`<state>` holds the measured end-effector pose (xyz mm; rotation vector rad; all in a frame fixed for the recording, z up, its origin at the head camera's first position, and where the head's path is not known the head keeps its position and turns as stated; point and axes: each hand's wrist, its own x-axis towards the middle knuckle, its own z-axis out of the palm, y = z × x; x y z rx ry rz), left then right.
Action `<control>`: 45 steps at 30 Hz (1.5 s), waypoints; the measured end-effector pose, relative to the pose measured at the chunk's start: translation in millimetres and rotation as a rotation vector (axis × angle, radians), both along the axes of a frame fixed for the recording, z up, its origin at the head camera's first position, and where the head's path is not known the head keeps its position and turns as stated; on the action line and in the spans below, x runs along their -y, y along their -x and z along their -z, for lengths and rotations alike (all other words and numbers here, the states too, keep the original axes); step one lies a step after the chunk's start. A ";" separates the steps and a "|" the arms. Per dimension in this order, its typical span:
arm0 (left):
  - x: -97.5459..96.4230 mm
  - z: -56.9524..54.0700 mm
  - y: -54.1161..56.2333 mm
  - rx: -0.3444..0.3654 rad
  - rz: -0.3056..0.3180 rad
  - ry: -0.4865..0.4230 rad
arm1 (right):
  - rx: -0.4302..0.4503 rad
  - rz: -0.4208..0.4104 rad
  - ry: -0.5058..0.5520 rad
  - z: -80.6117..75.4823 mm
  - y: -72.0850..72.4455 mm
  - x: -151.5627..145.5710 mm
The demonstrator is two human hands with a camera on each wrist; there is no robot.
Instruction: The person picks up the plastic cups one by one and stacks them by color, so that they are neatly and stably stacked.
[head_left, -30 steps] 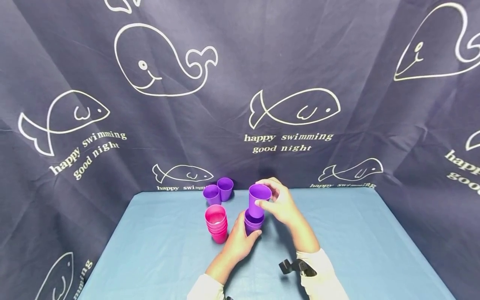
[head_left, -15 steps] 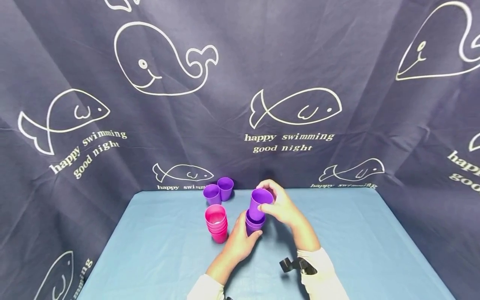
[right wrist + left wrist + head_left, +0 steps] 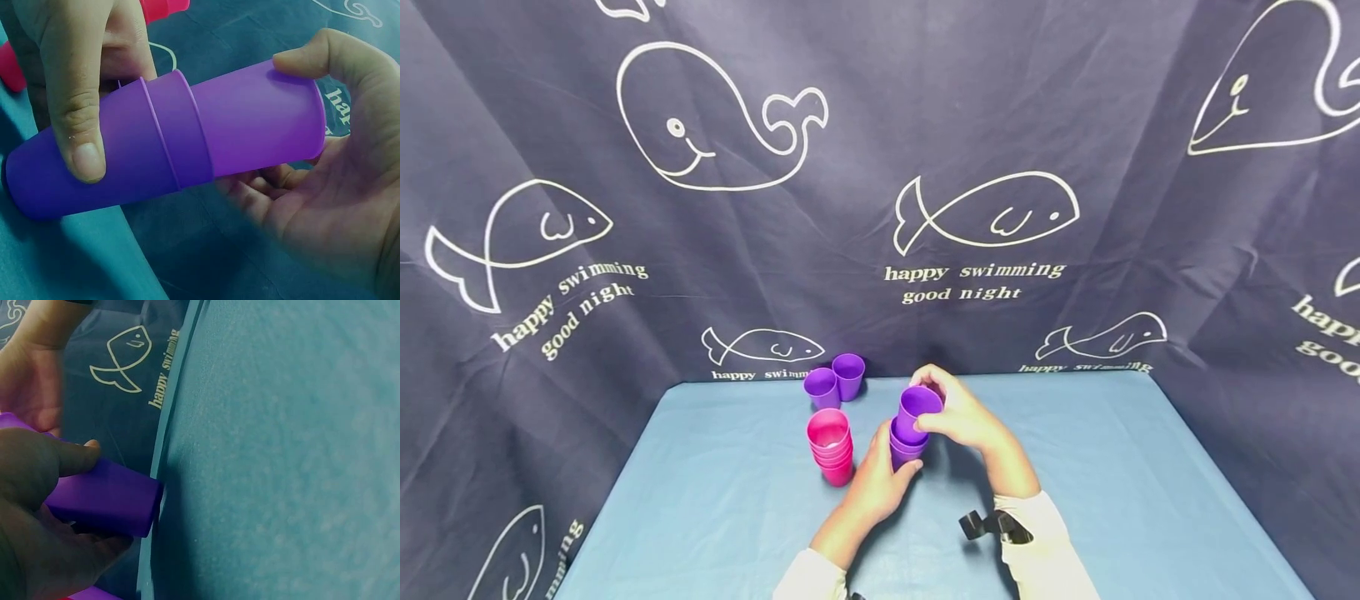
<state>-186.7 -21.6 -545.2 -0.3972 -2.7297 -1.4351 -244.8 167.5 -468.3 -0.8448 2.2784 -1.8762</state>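
My left hand grips a short stack of nested purple cups, its thumb lying along the near side in the right wrist view. Above it, my right hand holds another purple cup near the rim, thumb on one side and fingers on the other. That upper cup's lower part sits inside the stack's top cup, with much of its wall still showing. In the left wrist view, the bottom of the purple stack meets the blue cloth or stands very close to it.
Left of my hands stands a stack of pink cups. Two purple cups, a nearer one and a farther one, stand behind it. A dark printed curtain rises behind the blue table.
My right hand has lowered its purple cup, which now sits deeper in the stack. The left hand has kept its grip on the stack, and the other cups stay in place.
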 end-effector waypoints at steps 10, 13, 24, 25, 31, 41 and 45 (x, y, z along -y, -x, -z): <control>0.4 1.0 1.7 -0.010 -0.005 0.007 | -0.012 -0.010 -0.103 6.0 3.1 1.3; 1.0 0.9 2.4 -0.011 -0.007 0.000 | -0.024 -0.016 -0.162 6.7 3.8 3.1; 0.8 1.2 2.2 -0.009 0.004 -0.011 | -0.043 -0.065 -0.239 11.9 6.0 3.2; 0.6 1.0 1.8 -0.016 0.007 -0.009 | -0.041 -0.067 -0.241 12.2 5.9 2.7; -0.5 -1.6 1.0 -0.025 0.021 0.000 | -0.005 -0.081 -0.221 12.2 5.4 -1.3; -0.1 -0.5 -2.5 -0.077 0.020 0.051 | 0.050 -0.137 -0.218 13.9 4.4 -1.3; -0.4 -1.1 -2.7 -0.086 0.020 0.068 | 0.105 -0.033 -0.224 10.1 0.2 2.7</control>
